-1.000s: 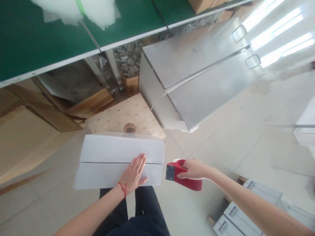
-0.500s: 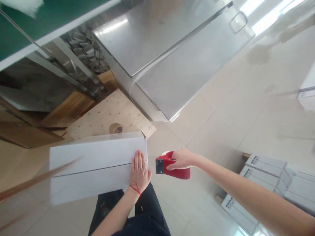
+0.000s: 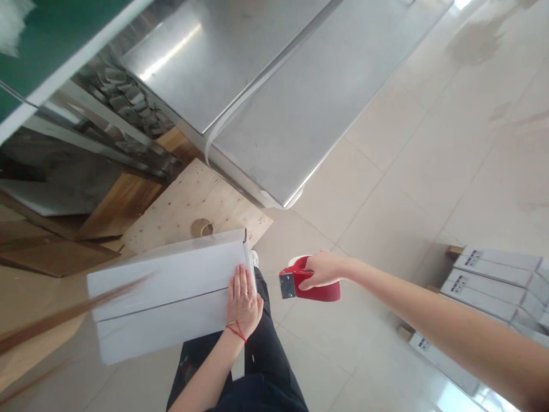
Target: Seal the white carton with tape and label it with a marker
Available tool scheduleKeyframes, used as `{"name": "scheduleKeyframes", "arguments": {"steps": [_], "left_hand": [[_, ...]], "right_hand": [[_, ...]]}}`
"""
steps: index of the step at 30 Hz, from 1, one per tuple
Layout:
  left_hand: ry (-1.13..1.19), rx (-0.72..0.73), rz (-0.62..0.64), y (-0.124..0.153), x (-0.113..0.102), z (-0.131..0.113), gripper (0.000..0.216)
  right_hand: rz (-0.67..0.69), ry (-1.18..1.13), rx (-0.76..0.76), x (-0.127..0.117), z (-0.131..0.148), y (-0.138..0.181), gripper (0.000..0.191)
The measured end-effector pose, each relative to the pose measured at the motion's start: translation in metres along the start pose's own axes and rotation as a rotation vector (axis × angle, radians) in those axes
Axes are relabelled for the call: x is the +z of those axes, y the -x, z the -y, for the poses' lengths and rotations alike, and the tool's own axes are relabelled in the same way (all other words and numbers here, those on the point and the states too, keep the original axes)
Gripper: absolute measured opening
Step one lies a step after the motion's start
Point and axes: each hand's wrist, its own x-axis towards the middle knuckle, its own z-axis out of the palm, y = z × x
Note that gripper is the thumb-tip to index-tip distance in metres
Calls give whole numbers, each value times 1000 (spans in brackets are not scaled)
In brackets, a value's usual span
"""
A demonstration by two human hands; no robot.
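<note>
A long white carton point(image 3: 163, 286) lies in front of me, with a dark seam running along its top. My left hand point(image 3: 243, 297) rests flat on its right end, fingers together and stretched out, across the seam. A red string circles that wrist. Off to the right of the carton, my right hand point(image 3: 323, 270) is wrapped round a red tape dispenser point(image 3: 319, 292). Its metal cutter end points left toward the carton, with a gap of floor between them. Part of a pale tape roll shows at its top.
Beyond the carton lies a plywood board point(image 3: 171, 206) with a round hole. A metal-topped cabinet point(image 3: 274, 126) stands past it. White strapped cartons point(image 3: 484, 292) are stacked at the right. A green-topped table point(image 3: 64, 40) is at the upper left, brown cardboard point(image 3: 47, 252) below it.
The view has shifted and turned a little. My right hand with the tape dispenser appears slightly farther right of the carton. My left hand stays on the carton's end.
</note>
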Motion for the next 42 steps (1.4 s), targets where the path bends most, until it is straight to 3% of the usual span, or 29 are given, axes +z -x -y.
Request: {"name": "scheduleKeyframes", "arguments": {"steps": [5, 9, 16, 23, 30, 34, 37, 40, 42], "left_hand": [[-10, 14, -23, 0, 0, 1, 98], [-4, 27, -55, -4, -2, 2, 96], [-94, 115, -28, -10, -14, 7, 96], [-115, 389, 70, -24, -39, 30, 91], [-72, 621, 123, -67, -68, 44, 69], [-10, 784, 110, -86, -74, 39, 53], [-58, 911, 289, -84, -59, 25, 41], [-195, 830, 536, -82, -38, 13, 43], [-242, 780, 600, -85, -27, 6, 50]], "right_hand": [[10, -19, 126, 7, -51, 7, 35], [-11, -37, 156, 18, -71, -6, 42], [-84, -23, 159, 18, -66, -43, 38], [-94, -37, 168, 18, -56, -53, 38], [-132, -92, 157, 28, -53, -70, 39], [-165, -109, 155, 32, -47, -90, 36], [-192, -124, 170, 37, -41, -105, 37], [-208, -147, 186, 41, -30, -118, 35], [-225, -174, 198, 44, -20, -126, 32]]}}
